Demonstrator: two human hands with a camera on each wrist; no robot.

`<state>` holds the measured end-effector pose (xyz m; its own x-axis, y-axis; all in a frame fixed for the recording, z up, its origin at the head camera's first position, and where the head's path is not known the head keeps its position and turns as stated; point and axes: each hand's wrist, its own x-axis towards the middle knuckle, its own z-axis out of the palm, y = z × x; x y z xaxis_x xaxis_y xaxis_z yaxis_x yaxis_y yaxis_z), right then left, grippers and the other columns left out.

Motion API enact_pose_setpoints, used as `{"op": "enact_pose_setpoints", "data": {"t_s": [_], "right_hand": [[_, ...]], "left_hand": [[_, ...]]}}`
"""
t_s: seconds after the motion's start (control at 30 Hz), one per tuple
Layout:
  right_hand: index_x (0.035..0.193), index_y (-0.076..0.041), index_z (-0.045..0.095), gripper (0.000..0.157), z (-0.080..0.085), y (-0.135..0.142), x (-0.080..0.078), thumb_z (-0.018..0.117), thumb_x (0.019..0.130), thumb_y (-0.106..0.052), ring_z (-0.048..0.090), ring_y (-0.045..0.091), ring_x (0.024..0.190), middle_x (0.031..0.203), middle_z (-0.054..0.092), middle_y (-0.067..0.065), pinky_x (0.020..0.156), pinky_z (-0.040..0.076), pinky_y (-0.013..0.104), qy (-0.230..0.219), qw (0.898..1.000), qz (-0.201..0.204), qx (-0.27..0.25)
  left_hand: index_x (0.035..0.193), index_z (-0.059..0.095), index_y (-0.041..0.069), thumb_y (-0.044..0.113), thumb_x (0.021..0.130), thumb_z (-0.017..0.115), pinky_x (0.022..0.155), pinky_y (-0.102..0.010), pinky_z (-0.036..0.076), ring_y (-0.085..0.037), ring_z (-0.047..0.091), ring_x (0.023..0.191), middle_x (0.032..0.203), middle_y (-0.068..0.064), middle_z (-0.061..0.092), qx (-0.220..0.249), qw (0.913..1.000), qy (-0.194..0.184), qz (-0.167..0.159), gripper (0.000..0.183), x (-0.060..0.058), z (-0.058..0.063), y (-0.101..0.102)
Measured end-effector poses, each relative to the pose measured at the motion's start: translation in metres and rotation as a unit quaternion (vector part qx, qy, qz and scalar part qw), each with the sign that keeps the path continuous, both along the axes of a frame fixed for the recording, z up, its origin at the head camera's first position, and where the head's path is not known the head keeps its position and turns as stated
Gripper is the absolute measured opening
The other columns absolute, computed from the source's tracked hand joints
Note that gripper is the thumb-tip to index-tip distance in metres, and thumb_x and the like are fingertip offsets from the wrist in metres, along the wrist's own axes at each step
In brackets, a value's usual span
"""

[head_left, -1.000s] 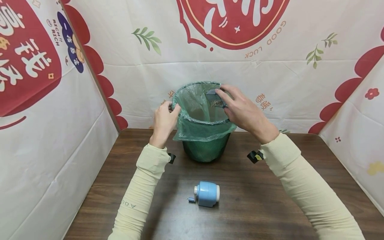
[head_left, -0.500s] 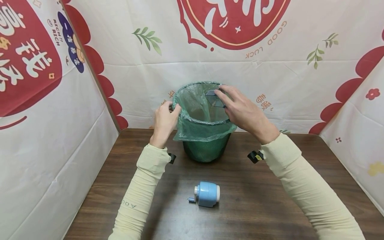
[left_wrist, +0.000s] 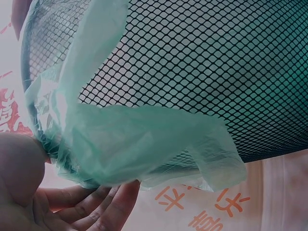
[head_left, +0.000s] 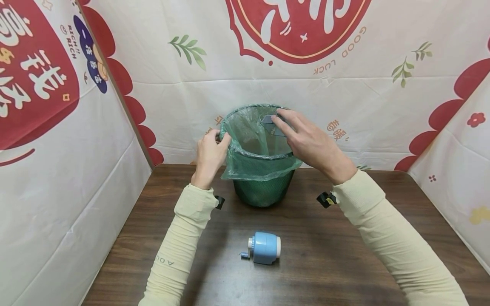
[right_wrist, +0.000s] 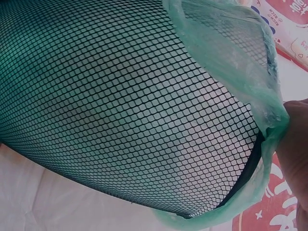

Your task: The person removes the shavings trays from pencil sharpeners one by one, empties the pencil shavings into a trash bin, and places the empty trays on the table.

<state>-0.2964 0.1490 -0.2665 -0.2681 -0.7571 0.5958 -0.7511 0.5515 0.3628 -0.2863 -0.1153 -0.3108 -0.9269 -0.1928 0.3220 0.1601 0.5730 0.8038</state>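
A green mesh trash can (head_left: 263,193) stands near the table's back edge, lined with a thin green plastic bag (head_left: 260,168) folded over its rim. My left hand (head_left: 209,154) grips the rim and bag at the left side; the left wrist view shows the thumb (left_wrist: 21,166) and fingers on either side of the rim. Over the can's opening, at the right, my right hand (head_left: 311,142) holds a small see-through shavings drawer (head_left: 268,120), tilted and partly hidden by the fingers. In the right wrist view the mesh and bag fill most of the picture, and the drawer is out of sight.
A light blue crank pencil sharpener (head_left: 265,247) lies on the brown wooden table (head_left: 325,263), in front of the can and between the forearms. White printed cloth (head_left: 160,114) hangs close behind the table and along both sides.
The drawer has tipped further down into the can. Brown shavings seen in it a second ago have mostly gone from view. The left hand and the sharpener stay put.
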Motion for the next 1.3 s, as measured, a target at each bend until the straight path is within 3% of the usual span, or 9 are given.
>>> {"op": "enact_pose_setpoints", "data": {"t_s": [0.3, 0.7, 0.97, 1.3], "right_hand": [[0.143, 0.004, 0.045, 0.065, -0.0008, 0.0026, 0.0026, 0.069, 0.083, 0.012, 0.050, 0.038, 0.128, 0.143, 0.047, 0.025, 0.098, 0.049, 0.047, 0.044, 0.999, 0.010, 0.001], [0.144, 0.006, 0.043, 0.067, -0.0003, 0.0052, 0.0053, 0.071, 0.083, 0.011, 0.047, 0.041, 0.130, 0.143, 0.045, 0.028, 0.102, 0.046, 0.048, 0.070, 0.997, 0.005, 0.014], [0.143, 0.005, 0.046, 0.070, -0.0005, 0.0058, 0.0046, 0.076, 0.080, 0.008, 0.050, 0.038, 0.128, 0.142, 0.048, 0.025, 0.100, 0.048, 0.046, 0.078, 0.997, -0.004, 0.014], [0.139, 0.008, 0.047, 0.062, -0.0038, 0.0081, 0.0025, 0.071, 0.082, 0.007, 0.054, 0.041, 0.119, 0.137, 0.049, 0.029, 0.095, 0.051, 0.047, 0.066, 0.998, -0.003, -0.015]], "left_hand": [[0.114, 0.067, 0.007, 0.035, 0.097, 0.051, 0.075, -0.042, 0.051, -0.024, 0.064, 0.083, 0.101, -0.011, 0.070, 0.001, 1.0000, 0.001, 0.000, 0.036, 0.0019, 0.0020, 0.0016], [0.110, 0.066, 0.006, 0.034, 0.098, 0.052, 0.073, -0.042, 0.051, -0.025, 0.063, 0.081, 0.097, -0.011, 0.069, 0.006, 0.9999, 0.010, 0.001, 0.033, 0.0038, 0.0032, 0.0047], [0.107, 0.067, 0.006, 0.033, 0.096, 0.052, 0.071, -0.041, 0.051, -0.025, 0.063, 0.079, 0.095, -0.011, 0.069, 0.006, 0.9997, 0.024, 0.008, 0.033, 0.0043, 0.0003, 0.0050], [0.096, 0.067, 0.007, 0.033, 0.098, 0.053, 0.064, -0.036, 0.046, -0.023, 0.059, 0.067, 0.086, -0.009, 0.069, -0.003, 0.9990, 0.042, 0.017, 0.030, 0.0028, -0.0017, 0.0050]]}}
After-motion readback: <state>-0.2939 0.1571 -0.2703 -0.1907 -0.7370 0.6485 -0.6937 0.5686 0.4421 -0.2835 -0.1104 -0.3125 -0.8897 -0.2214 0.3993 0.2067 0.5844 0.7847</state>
